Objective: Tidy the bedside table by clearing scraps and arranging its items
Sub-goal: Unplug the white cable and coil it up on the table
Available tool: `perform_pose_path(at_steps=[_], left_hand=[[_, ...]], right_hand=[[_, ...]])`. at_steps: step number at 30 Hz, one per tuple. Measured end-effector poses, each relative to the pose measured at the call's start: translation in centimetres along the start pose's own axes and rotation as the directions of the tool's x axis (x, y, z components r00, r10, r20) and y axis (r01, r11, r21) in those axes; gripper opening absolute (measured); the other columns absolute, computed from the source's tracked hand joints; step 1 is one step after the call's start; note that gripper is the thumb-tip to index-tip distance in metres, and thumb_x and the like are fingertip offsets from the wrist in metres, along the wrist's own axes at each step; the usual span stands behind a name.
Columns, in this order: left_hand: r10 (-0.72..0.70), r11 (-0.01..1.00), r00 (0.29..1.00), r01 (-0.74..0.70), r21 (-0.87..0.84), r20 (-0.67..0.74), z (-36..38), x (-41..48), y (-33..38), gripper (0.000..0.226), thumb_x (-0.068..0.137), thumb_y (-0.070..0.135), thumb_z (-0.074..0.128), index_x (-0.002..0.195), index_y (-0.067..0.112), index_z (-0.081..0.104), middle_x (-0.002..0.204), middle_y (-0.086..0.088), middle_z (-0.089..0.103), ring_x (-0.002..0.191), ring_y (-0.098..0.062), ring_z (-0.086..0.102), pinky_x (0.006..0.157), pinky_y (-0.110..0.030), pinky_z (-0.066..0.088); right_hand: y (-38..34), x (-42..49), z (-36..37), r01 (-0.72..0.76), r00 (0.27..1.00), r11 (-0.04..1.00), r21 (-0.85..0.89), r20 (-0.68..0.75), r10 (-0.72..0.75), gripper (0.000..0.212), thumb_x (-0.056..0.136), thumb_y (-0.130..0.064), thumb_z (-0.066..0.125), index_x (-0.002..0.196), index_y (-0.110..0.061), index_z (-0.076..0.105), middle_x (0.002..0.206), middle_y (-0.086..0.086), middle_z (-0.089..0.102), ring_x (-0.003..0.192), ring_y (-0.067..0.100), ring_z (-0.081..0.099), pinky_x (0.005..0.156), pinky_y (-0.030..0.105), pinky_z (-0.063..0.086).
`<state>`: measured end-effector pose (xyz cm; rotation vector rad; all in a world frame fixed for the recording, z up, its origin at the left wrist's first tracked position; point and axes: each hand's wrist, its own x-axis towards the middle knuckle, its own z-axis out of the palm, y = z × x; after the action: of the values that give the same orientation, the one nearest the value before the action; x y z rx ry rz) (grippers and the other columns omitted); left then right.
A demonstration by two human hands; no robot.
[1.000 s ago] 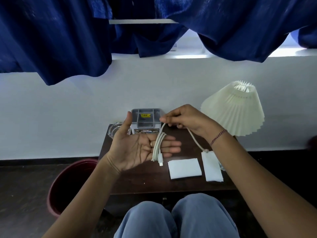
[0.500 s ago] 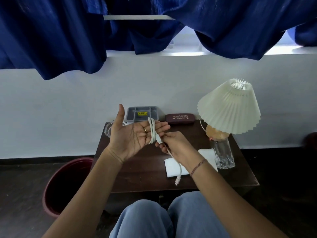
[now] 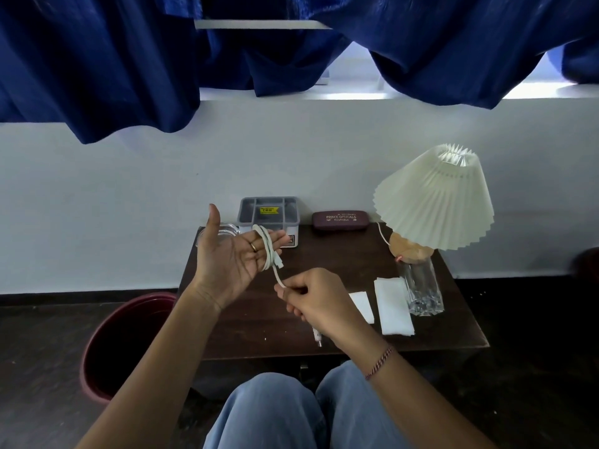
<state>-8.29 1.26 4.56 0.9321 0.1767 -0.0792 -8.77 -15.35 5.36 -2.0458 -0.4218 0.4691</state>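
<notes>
A white charging cable is looped several times around the fingers of my left hand, which is held palm up over the left part of the dark wooden bedside table. My right hand pinches the cable's free end just below the loops; a plug tip hangs under that hand. Two white paper pieces lie on the table at the right, one partly hidden by my right hand.
A grey compartment organiser and a maroon glasses case stand at the back. A pleated cream lamp and a clear glass are at the right. A glass dish sits behind my left hand. A maroon bin stands on the floor, left.
My right hand came from above the left fingers down and round to below them, laying more cable round the fingers. The free end is shorter. The view shifted slightly.
</notes>
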Motion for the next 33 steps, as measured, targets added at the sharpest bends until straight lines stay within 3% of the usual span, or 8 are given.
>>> perform_pose_path(at_steps=[6, 11, 16, 23, 26, 28, 30, 33], left_hand=[[-0.040, 0.997, 0.998, 0.043, 0.058, -0.057, 0.2, 0.5, -0.5, 0.106, 0.078, 0.077, 0.021, 0.130, -0.013, 0.041, 0.129, -0.027, 0.055, 0.122, -0.031, 0.054, 0.108, -0.040, 0.036], [-0.158, 0.946, 0.985, 0.170, 0.275, -0.066, 1.0, 0.6, -1.2, 0.104, 0.076, 0.077, 0.024, 0.125, -0.010, 0.049, 0.122, -0.024, 0.059, 0.111, -0.029, 0.059, 0.097, -0.035, 0.045], [-0.269, 0.870, 0.963, 0.242, 0.429, 0.002, 1.6, 0.6, -1.1, 0.080, 0.080, 0.075, 0.025, 0.076, 0.012, 0.074, 0.068, -0.003, 0.069, 0.061, -0.010, 0.064, 0.058, -0.017, 0.051], [-0.383, 0.865, 0.918, 0.318, 0.388, 0.102, 1.9, 0.9, -1.6, 0.093, 0.076, 0.074, 0.032, 0.112, -0.006, 0.064, 0.118, -0.024, 0.065, 0.113, -0.031, 0.062, 0.097, -0.034, 0.049], [-0.382, 0.878, 0.915, 0.316, 0.359, 0.131, 1.6, 0.9, -2.0, 0.086, 0.082, 0.066, 0.032, 0.117, -0.008, 0.058, 0.114, -0.024, 0.067, 0.107, -0.030, 0.065, 0.087, -0.032, 0.056], [-0.327, 0.880, 0.940, 0.266, 0.393, 0.096, 1.8, 0.9, -2.6, 0.069, 0.085, 0.056, 0.037, 0.107, -0.003, 0.065, 0.096, -0.017, 0.073, 0.085, -0.022, 0.071, 0.075, -0.026, 0.057], [-0.216, 0.898, 0.976, 0.193, 0.394, 0.013, 2.2, 0.9, -3.2, 0.048, 0.091, 0.043, 0.041, 0.086, 0.005, 0.070, 0.065, -0.004, 0.069, 0.056, -0.010, 0.063, 0.057, -0.019, 0.052], [-0.120, 0.933, 0.981, 0.164, 0.321, -0.152, 2.8, 1.4, -4.2, 0.045, 0.095, 0.035, 0.041, 0.060, 0.012, 0.057, 0.038, 0.006, 0.045, 0.033, -0.005, 0.039, 0.040, -0.017, 0.036]], right_hand=[[-1.2, -0.3, -0.6, 0.046, 0.999, 0.988, -0.147, 0.029, -0.042, 0.021, 0.091, -0.024, 0.056, 0.093, -0.011, 0.072, 0.063, 0.005, 0.065, 0.046, 0.006, 0.053, 0.060, 0.022, 0.050], [-2.1, 1.2, -2.1, 0.020, 0.996, 0.989, -0.145, 0.095, -0.006, 0.020, 0.091, -0.017, 0.056, 0.092, -0.003, 0.071, 0.060, 0.002, 0.061, 0.046, 0.007, 0.052, 0.050, 0.011, 0.045], [-2.4, 2.9, -3.9, 0.070, 0.997, 0.929, -0.363, 0.054, -0.054, 0.024, 0.087, -0.019, 0.058, 0.067, -0.013, 0.072, 0.058, -0.003, 0.067, 0.048, 0.001, 0.058, 0.051, 0.015, 0.045], [-2.7, 5.9, -5.8, 0.066, 0.995, 0.905, -0.420, 0.096, -0.028, 0.013, 0.073, -0.031, 0.075, 0.078, -0.019, 0.077, 0.055, -0.005, 0.067, 0.053, 0.004, 0.063, 0.059, 0.019, 0.049], [-1.9, 7.5, -6.5, -0.030, 0.989, 0.976, -0.214, 0.135, 0.060, 0.022, 0.065, -0.029, 0.082, 0.079, -0.012, 0.077, 0.048, -0.006, 0.061, 0.038, 0.000, 0.050, 0.045, 0.011, 0.041], [-0.9, 8.1, -6.6, -0.110, 0.984, 0.994, -0.007, 0.140, 0.110, 0.029, 0.068, -0.025, 0.081, 0.085, -0.002, 0.074, 0.050, -0.004, 0.059, 0.039, 0.001, 0.046, 0.043, 0.010, 0.039], [0.3, 8.2, -6.0, -0.183, 0.975, 0.960, 0.210, 0.164, 0.150, 0.031, 0.074, -0.019, 0.076, 0.094, 0.005, 0.070, 0.056, -0.002, 0.058, 0.047, 0.003, 0.047, 0.048, 0.011, 0.041], [1.8, 7.7, -4.5, -0.254, 0.964, 0.819, 0.515, 0.206, 0.170, 0.017, 0.081, -0.010, 0.068, 0.094, 0.001, 0.068, 0.065, 0.000, 0.059, 0.051, 0.000, 0.051, 0.050, 0.009, 0.045]])
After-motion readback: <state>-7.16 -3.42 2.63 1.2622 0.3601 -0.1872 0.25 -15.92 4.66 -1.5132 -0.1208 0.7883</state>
